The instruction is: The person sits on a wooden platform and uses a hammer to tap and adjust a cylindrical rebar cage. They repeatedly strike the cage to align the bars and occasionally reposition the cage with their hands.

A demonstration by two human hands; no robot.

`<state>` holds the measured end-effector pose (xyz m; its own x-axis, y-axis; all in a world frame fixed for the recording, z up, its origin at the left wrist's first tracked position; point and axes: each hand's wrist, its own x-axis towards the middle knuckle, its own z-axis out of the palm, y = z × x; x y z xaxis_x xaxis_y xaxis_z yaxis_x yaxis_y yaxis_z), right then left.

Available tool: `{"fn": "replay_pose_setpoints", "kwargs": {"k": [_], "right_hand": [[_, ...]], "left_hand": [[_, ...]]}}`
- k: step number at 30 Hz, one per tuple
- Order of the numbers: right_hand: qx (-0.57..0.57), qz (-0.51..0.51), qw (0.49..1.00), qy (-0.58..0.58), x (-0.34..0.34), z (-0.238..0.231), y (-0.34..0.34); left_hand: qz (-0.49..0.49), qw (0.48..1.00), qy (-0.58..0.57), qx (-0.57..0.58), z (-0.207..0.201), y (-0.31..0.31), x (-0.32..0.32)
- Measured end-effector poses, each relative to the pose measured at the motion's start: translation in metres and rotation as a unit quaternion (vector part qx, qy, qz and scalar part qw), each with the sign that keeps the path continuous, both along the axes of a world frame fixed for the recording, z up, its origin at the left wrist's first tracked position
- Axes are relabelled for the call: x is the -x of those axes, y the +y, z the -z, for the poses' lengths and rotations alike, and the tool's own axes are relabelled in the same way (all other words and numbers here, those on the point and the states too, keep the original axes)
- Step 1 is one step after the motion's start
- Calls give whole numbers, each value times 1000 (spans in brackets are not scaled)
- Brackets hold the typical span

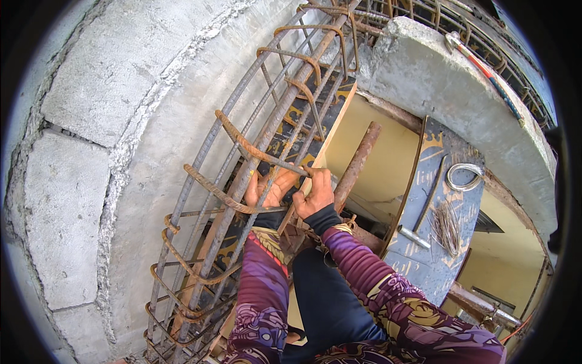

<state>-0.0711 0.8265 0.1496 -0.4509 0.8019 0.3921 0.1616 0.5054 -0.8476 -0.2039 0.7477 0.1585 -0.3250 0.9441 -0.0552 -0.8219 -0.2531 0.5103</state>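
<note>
A long cage of rusty reinforcing bars (200, 130), ringed by bent stirrups (245, 145), runs up beside the concrete wall. My left hand (271, 187) reaches in among the bars, palm up, thumb apart from the fingers; the bars cover part of it. At the cage's right side, my right hand (316, 193) has its fingers curled at the end of a stirrup, seemingly gripping it. Both hands are close together. Beneath the cage lies a dark printed form panel (332, 100) with a pale wooden edge.
To the right, another dark panel (412, 212) carries a wire coil (465, 177), a bundle of tie wires (447, 227), a thin rod (435, 182) and a short metal tube (414, 237). A rusty pipe (357, 161) slants beside an opening. A red-and-blue-handled tool (485, 73) rests on the concrete ledge (418, 67).
</note>
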Motion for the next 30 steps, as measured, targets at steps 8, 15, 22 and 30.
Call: {"fn": "replay_pose_setpoints", "kwargs": {"k": [8, 15, 22, 30], "right_hand": [[-11, 22, 1000, -20, 3, 4, 1], [-10, 23, 1000, -17, 4, 10, -6], [-14, -14, 1000, 1, 1, 1, -16], [20, -29, 999, -34, 1, 5, -30]], "left_hand": [[64, 998, 2, -19, -12, 19, 3], [63, 988, -4, -138, 3, 25, 4], [2, 992, 41, -123, 22, 26, 9], [-46, 991, 83, -93, -2, 25, -5]]}}
